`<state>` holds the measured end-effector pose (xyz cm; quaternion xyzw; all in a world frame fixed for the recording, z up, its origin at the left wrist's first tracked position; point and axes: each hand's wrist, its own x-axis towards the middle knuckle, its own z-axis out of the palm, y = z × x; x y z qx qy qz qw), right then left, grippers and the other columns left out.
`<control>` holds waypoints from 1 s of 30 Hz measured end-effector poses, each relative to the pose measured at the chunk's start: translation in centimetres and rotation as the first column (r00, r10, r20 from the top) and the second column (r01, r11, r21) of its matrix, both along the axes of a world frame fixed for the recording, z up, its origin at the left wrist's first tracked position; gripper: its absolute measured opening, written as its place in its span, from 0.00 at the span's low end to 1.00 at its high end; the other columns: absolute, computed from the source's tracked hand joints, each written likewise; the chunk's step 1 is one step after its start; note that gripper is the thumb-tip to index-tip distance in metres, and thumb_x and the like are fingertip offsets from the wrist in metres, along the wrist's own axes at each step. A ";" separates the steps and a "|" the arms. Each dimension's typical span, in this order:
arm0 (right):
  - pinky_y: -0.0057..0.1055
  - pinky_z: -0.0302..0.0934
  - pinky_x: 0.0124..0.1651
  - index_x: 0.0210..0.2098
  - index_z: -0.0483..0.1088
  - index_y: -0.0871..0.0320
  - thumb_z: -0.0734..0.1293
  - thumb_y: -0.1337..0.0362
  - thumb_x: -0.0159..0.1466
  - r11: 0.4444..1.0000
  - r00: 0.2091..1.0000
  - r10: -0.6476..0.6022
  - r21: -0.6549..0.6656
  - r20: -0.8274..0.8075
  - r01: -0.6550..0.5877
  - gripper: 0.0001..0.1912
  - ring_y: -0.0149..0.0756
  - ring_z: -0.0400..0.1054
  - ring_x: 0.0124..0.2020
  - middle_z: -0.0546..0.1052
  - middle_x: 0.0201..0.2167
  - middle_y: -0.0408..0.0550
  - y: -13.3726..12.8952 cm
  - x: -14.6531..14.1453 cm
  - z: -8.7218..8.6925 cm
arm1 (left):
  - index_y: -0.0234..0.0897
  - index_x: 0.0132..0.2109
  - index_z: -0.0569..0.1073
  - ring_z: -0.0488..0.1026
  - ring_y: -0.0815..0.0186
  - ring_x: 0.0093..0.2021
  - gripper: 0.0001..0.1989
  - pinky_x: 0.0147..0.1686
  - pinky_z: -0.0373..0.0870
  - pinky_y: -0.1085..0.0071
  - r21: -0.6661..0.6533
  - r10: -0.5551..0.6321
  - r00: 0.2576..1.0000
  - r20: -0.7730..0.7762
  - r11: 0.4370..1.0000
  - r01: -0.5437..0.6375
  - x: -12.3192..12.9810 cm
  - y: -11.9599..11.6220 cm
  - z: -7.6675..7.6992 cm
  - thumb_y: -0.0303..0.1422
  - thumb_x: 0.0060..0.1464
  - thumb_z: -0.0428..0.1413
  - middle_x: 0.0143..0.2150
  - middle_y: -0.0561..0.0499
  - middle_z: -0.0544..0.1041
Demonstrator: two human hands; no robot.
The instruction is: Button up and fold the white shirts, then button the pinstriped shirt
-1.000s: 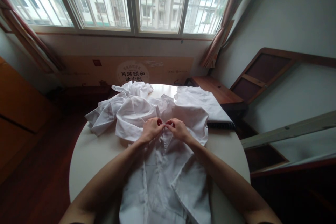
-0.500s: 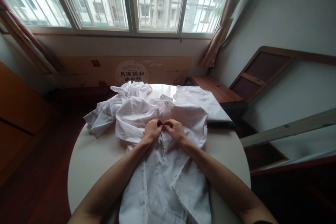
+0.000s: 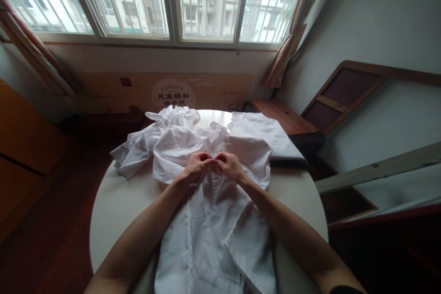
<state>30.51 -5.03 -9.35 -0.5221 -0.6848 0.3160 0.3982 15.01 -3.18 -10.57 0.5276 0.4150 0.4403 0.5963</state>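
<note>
A white garment that looks like a button-front shirt or coat (image 3: pixel 213 239) lies spread on the round table, its lower part hanging toward me. At the upper front opening, my left hand (image 3: pixel 197 165) pinches the cloth between thumb and forefinger. Close against it, my right hand (image 3: pixel 228 165) pinches the same front edge, so the fingertips of both hands nearly touch. Whether a button sits between the fingertips is too small to tell. The garment's sleeves and shoulders bunch out on either side of my hands.
Another crumpled white cloth (image 3: pixel 138 147) lies at the table's far left. A folded white garment (image 3: pixel 265 128) rests at the far right over a dark ridged object (image 3: pixel 289 163). The white round table (image 3: pixel 117 220) stands before a window, with a wooden bench (image 3: pixel 282 117) behind it.
My left hand has turned slightly and shifted a little up and left, its thumb now stretched toward the right hand. Both hands stay at the garment's front.
</note>
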 end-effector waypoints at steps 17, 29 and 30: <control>0.24 0.53 0.21 0.26 0.68 0.60 0.69 0.53 0.49 0.926 0.775 -0.160 -0.366 -0.612 -0.097 0.15 0.25 0.58 0.17 0.67 0.16 0.38 -0.6 -1.5 -0.8 | 0.34 0.36 0.77 0.74 0.65 0.33 0.09 0.34 0.71 0.71 0.308 0.153 0.981 -0.123 0.945 -0.109 0.8 -0.7 -1.1 0.31 0.45 0.58 0.34 0.47 0.78; 0.24 0.52 0.19 0.24 0.62 0.57 0.64 0.55 0.54 0.929 0.768 -0.368 -0.236 -0.525 0.284 0.12 0.26 0.57 0.16 0.64 0.16 0.37 0.9 0.6 0.2 | 0.34 0.30 0.74 0.72 0.67 0.30 0.10 0.34 0.70 0.70 0.332 0.301 0.952 -0.051 0.904 -0.269 -2.4 1.5 1.8 0.33 0.37 0.63 0.29 0.50 0.76; 0.25 0.52 0.19 0.24 0.62 0.57 0.64 0.55 0.55 0.928 0.785 -0.373 -0.197 -0.495 0.316 0.11 0.27 0.58 0.17 0.64 0.17 0.38 1.3 0.9 0.7 | 0.34 0.30 0.74 0.72 0.67 0.30 0.10 0.34 0.70 0.70 0.342 0.347 0.936 -0.052 0.887 -0.310 -3.0 2.1 2.1 0.32 0.37 0.63 0.29 0.50 0.76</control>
